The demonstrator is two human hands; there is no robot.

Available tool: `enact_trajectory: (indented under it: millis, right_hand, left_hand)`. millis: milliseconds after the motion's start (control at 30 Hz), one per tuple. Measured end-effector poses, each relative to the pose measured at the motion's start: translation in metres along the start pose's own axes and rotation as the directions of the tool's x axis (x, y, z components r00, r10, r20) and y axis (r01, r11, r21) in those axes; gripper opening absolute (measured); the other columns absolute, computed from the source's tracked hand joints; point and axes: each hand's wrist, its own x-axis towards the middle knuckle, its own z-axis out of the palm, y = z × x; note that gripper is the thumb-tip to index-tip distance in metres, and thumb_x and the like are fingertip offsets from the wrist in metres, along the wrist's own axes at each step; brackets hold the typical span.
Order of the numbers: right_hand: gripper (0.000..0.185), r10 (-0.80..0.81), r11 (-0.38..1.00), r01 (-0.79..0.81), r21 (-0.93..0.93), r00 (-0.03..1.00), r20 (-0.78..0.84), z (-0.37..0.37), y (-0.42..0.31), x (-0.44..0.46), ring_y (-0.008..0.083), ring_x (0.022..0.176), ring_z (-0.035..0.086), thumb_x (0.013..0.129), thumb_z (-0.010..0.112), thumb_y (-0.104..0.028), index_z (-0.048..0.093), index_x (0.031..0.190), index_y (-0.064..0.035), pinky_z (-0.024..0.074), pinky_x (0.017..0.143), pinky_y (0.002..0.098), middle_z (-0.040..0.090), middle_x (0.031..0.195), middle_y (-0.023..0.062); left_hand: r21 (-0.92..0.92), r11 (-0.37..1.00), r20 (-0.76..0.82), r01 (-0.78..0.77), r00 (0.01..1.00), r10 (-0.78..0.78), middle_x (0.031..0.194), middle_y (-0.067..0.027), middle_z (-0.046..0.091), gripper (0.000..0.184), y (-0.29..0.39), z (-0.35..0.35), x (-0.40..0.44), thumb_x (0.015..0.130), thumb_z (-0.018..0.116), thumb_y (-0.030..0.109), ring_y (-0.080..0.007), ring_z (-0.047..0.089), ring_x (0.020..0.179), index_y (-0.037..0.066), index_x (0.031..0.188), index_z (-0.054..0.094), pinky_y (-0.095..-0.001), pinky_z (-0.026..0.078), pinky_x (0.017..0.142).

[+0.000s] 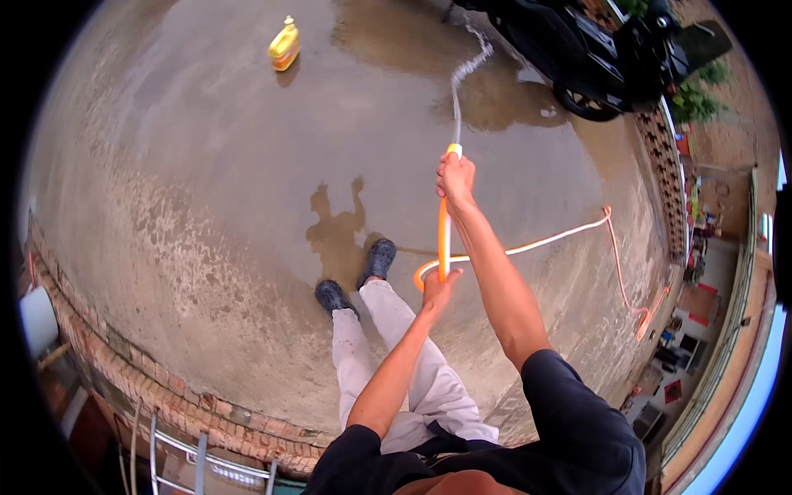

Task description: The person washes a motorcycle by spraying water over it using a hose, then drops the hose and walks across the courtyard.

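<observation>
While left hand, right hand clamp hose, held stretch runs forward, mouth seemingly aimed near motorbike.

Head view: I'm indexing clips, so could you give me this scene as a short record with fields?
right hand: grips the orange-and-white hose just behind its tip
left hand: holds the hose lower down, at a bend
water: streaming from the tip
ground: partly wet
motorbike: black, upper right
bottle: yellow, upper left
</observation>
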Motion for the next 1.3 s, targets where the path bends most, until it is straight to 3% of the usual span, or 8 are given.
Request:
enact_trajectory:
  millis: [200,533,767,833,933,1033,1100,1300]
  right_hand:
    - [0.033,-0.109,0.992,0.118,0.035,0.973,-0.202,-0.004,0.008,0.066,0.0203,0.038,0.054,0.098,0.046,-0.023,0.062,0.081,-0.0002,0.0408,0.037,0.0372,0.054,0.049,0.0074]
    - [0.035,0.052,0.944,-0.112,0.310,0.979,0.196,-0.081,-0.045,0.086,0.0121,0.051,0.050,0.101,0.051,-0.034,0.051,0.092,-0.0001,0.0457,0.043,0.0300,0.054,0.072,0.0053]
    - [0.068,-0.045,0.998,0.019,-0.064,0.897,-0.439,-0.239,-0.004,0.002,0.0301,0.135,0.045,0.094,0.063,-0.043,0.045,0.141,0.0024,0.0386,0.110,0.0418,0.045,0.146,0.0210]
    - [0.081,0.415,0.909,-0.376,0.179,0.794,-0.445,-0.277,0.093,-0.019,0.0329,0.142,0.034,0.090,0.063,-0.052,0.041,0.143,0.0051,0.0349,0.113,0.0468,0.038,0.150,0.0226]
    - [0.081,0.692,0.713,-0.599,0.364,0.685,-0.226,-0.264,0.121,-0.034,0.0362,0.137,0.041,0.092,0.058,-0.056,0.042,0.141,0.0064,0.0384,0.110,0.0522,0.046,0.144,0.0234]
    - [0.085,0.447,-0.380,-0.362,0.851,0.734,0.512,-0.263,0.107,-0.013,0.0365,0.125,0.052,0.093,0.051,-0.064,0.041,0.142,0.0050,0.0415,0.105,0.0576,0.055,0.132,0.0224]
    - [0.078,0.193,-0.753,0.082,0.653,0.976,0.100,-0.282,0.107,0.024,0.0290,0.096,0.066,0.096,0.043,-0.065,0.048,0.134,0.0027,0.0552,0.087,0.0470,0.065,0.111,0.0174]
    - [0.029,0.396,-0.225,0.509,0.831,0.827,-0.399,-0.400,0.025,0.113,0.0110,0.044,0.032,0.098,0.030,-0.024,0.051,0.084,-0.0094,0.0317,0.041,0.0248,0.036,0.057,-0.0009]
  left_hand:
    - [-0.126,0.985,0.135,0.117,0.986,-0.099,0.060,0.0059,0.042,0.030,0.024,0.004,0.043,0.093,0.065,0.027,-0.0043,0.037,0.049,0.013,0.071,0.049,-0.0240,0.025,0.046]
    - [-0.180,0.948,0.200,0.263,0.953,-0.227,0.060,0.0061,0.036,0.032,0.078,0.082,0.045,0.099,0.056,0.027,-0.0055,0.036,0.052,0.014,0.071,0.045,-0.0243,0.029,0.048]
    - [-0.003,0.937,0.470,0.350,0.828,-0.307,0.056,0.0041,0.031,0.047,0.169,0.148,0.046,0.105,0.045,0.044,-0.0088,0.031,0.050,0.016,0.068,0.038,-0.0245,0.034,0.055]
    - [-0.010,0.937,0.496,0.348,0.816,-0.297,0.055,0.0041,0.031,0.048,0.206,0.179,0.047,0.105,0.043,0.046,-0.0093,0.031,0.050,0.016,0.068,0.037,-0.0263,0.037,0.057]
    - [-0.014,0.935,0.560,0.354,0.778,-0.286,0.055,0.0041,0.031,0.051,0.248,0.220,0.047,0.105,0.038,0.051,-0.0107,0.032,0.049,0.017,0.068,0.036,-0.0329,0.044,0.064]
    - [0.010,0.921,0.602,0.388,0.733,-0.316,0.054,0.0043,0.031,0.052,0.273,0.239,0.051,0.105,0.036,0.055,-0.0104,0.034,0.050,0.017,0.070,0.037,-0.0338,0.046,0.067]
    - [0.038,0.930,0.604,0.364,0.733,-0.312,0.054,0.0042,0.030,0.053,0.284,0.245,0.069,0.104,0.037,0.056,-0.0108,0.034,0.051,0.017,0.069,0.036,-0.0339,0.046,0.069]
    - [-0.441,0.875,0.468,0.201,0.883,0.034,0.077,-0.0011,0.043,0.039,0.350,0.238,0.203,0.106,0.042,0.044,-0.0152,0.044,0.068,0.006,0.097,0.051,-0.0375,0.046,0.077]
